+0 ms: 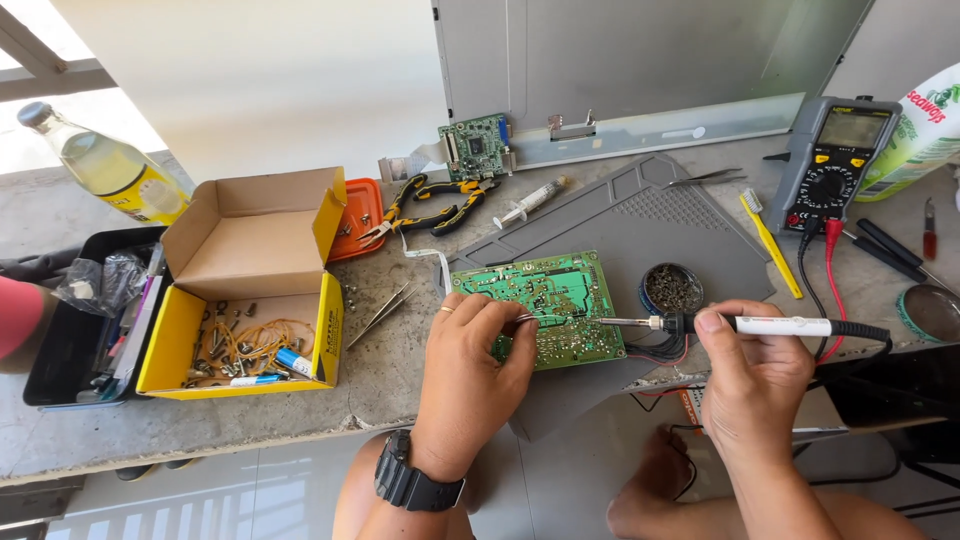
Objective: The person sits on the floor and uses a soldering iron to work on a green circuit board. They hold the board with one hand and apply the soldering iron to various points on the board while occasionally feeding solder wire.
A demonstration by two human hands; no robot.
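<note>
Head cam view, looking down at a grey stone bench. The left hand rests on the green printed circuit board, fingers pinched around what looks like thin tweezers or solder wire; it's too small to tell which. The right hand is closed around a white-and-black soldering iron, its tip lying over the board's middle, right by the left fingertips. The board sits on the near-left corner of a grey silicone work mat, hanging slightly past the mat's left edge.

Containers: an open yellow cardboard box at left holds screws, yellowish wire loops and a couple of blue-capped cells. Behind it is a small orange plastic tray with a few small parts. A black plastic bin at far left is stuffed with plastic bags and pens. A round tin of brass tip-cleaning wool sits on the mat just right of the board.

Room-wise, the bench's front edge runs just under the left wrist. The mat's far half is mostly bare. A grey multimeter with red and black leads crowds the right side, and a yellow toothbrush lies at the mat's right edge.
</note>
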